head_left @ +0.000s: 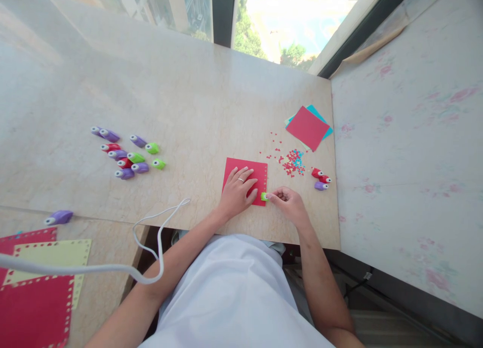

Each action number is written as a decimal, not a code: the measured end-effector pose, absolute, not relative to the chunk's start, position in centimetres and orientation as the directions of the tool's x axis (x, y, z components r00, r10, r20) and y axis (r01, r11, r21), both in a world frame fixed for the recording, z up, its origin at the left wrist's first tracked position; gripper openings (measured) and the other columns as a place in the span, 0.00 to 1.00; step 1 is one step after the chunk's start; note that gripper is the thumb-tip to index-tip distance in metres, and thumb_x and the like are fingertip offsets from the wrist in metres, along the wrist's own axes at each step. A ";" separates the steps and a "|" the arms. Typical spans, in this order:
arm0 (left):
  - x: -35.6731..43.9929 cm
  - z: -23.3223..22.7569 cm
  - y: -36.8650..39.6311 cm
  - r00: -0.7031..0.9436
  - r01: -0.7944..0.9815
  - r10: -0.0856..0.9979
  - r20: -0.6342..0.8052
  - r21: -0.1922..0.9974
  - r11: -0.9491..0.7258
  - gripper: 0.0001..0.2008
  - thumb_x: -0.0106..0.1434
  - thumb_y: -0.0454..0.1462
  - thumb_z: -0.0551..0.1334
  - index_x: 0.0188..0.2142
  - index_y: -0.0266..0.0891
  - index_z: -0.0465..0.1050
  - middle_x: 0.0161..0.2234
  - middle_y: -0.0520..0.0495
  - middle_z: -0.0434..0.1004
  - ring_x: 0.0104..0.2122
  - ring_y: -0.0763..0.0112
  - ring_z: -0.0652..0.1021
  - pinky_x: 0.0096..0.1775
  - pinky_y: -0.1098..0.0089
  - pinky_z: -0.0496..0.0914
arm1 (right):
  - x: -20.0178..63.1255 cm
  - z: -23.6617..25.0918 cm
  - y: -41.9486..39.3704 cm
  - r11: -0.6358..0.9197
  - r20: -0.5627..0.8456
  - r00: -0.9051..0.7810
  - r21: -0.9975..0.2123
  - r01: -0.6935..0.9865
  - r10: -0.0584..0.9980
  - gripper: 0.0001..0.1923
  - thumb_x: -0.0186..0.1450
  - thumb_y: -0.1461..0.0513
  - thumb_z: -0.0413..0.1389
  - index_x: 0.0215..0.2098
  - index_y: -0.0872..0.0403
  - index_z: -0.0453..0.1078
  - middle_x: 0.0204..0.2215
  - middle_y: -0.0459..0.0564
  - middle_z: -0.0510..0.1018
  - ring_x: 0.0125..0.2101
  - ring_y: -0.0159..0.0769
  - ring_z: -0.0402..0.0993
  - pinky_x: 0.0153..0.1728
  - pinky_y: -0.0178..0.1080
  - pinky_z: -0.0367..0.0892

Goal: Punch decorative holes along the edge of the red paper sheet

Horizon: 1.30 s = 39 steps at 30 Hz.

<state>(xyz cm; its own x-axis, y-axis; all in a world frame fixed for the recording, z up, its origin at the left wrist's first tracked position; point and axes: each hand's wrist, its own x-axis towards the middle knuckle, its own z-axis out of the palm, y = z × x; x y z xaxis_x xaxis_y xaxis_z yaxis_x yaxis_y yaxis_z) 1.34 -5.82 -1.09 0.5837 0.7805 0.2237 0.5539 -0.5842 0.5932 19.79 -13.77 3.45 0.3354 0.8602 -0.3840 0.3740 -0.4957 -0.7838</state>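
Note:
A square sheet of red paper [234, 168] lies on the stone counter in front of me, with a row of small punched holes along its right edge. My left hand [238, 189] rests flat on the sheet, fingers spread, a ring on one finger. At the lower right edge of the paper sits a small green craft punch [263, 196]. The thumb and fingers of my right hand [286, 201] are closed on that punch from the right side. A heap of tiny red and blue paper cutouts [292, 163] lies beyond my right hand.
Red, blue and pale sheets [307, 128] are stacked at the right, near three small punches [321, 179]. Several purple, red and green punches [130, 157] stand at the left. A white cable [162, 237] crosses the front edge. Punched sheets [35, 308] lie lower left; a window [279, 26] is behind.

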 end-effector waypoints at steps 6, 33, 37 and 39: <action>1.3 -0.9 -5.8 0.584 0.556 0.783 0.214 0.598 -0.577 0.14 0.67 0.42 0.56 0.47 0.44 0.75 0.60 0.48 0.69 0.63 0.63 0.66 0.68 0.51 0.60 | 19.7 3.7 -13.5 -0.512 -0.396 0.345 -0.772 0.377 0.851 0.21 0.56 0.46 0.64 0.25 0.56 0.71 0.20 0.45 0.70 0.22 0.31 0.61 0.24 0.35 0.56; 1.3 -1.1 -5.8 0.595 0.538 0.778 0.204 0.618 -0.574 0.14 0.66 0.40 0.57 0.48 0.44 0.75 0.60 0.46 0.68 0.64 0.62 0.65 0.69 0.49 0.58 | 19.8 4.1 -12.7 -0.483 -0.429 0.237 -0.674 0.559 0.872 0.23 0.60 0.46 0.56 0.19 0.53 0.61 0.14 0.44 0.68 0.17 0.31 0.62 0.22 0.34 0.55; 1.3 -1.4 -5.7 0.592 0.531 0.777 0.215 0.621 -0.577 0.14 0.66 0.40 0.57 0.48 0.44 0.75 0.60 0.46 0.68 0.64 0.61 0.64 0.69 0.48 0.58 | 19.9 3.9 -12.6 -0.473 -0.429 0.223 -0.664 0.579 0.875 0.22 0.60 0.47 0.57 0.19 0.53 0.61 0.15 0.44 0.71 0.17 0.31 0.64 0.22 0.34 0.55; 1.3 -1.5 -5.7 0.590 0.521 0.776 0.223 0.629 -0.577 0.14 0.65 0.39 0.57 0.48 0.44 0.76 0.60 0.46 0.68 0.64 0.61 0.65 0.68 0.47 0.59 | 20.0 3.8 -12.6 -0.467 -0.426 0.217 -0.667 0.580 0.878 0.21 0.60 0.48 0.57 0.19 0.53 0.62 0.15 0.45 0.72 0.17 0.31 0.64 0.22 0.34 0.56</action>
